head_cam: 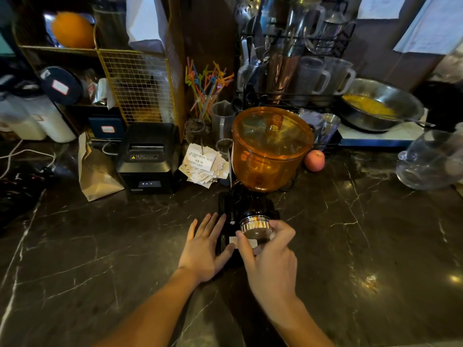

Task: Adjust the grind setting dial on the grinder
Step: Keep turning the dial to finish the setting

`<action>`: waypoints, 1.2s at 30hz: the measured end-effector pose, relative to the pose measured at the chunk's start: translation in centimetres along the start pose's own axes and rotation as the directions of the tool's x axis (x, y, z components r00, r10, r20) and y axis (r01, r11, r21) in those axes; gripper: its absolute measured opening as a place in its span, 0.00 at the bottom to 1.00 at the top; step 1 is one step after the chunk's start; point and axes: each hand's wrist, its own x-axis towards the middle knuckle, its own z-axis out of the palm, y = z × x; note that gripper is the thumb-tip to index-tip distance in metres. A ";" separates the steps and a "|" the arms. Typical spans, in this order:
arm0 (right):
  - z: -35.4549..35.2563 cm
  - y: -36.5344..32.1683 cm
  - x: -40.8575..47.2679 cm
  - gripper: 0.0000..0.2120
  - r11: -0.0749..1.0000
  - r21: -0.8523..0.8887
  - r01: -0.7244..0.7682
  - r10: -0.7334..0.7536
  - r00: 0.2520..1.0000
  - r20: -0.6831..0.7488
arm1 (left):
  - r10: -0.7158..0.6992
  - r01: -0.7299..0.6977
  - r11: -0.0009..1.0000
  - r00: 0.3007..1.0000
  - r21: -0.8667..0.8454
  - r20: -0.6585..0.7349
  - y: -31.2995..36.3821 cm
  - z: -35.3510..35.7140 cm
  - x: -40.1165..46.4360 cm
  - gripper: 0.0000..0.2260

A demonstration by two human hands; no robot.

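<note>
A black grinder point(248, 204) stands on the dark marble counter, topped by an amber see-through hopper point(269, 149) with a lid. On its front sits a ribbed silver dial point(255, 225). My right hand point(270, 256) wraps the dial, thumb on its left side and fingers round its right. My left hand point(205, 249) lies flat with fingers spread against the grinder's left side, holding nothing. A small white label point(234, 240) shows on the body between the two hands.
A black receipt printer point(147, 156) and a brown paper bag point(96, 171) stand to the left, a pile of receipts point(204, 164) behind. A red apple point(315, 160) lies to the right, a glass jug point(431, 161) at far right. Racks with cups line the back.
</note>
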 end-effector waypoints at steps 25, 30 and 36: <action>1.9 -2.1 -0.5 0.30 0.616 0.703 -0.357 0.393 0.912 0.118 | -0.006 0.006 1.000 1.000 0.000 0.022 -0.1 0.0 0.0 0.34; 2.4 -2.3 -0.7 0.32 0.533 0.730 -0.428 0.477 0.864 0.159 | -0.020 0.019 1.000 0.999 0.017 0.043 0.0 0.0 0.1 0.34; 2.0 -2.5 -0.4 0.31 0.492 0.760 -0.426 0.484 0.859 0.168 | -0.011 0.009 0.999 0.998 0.032 0.059 -0.1 0.0 0.1 0.35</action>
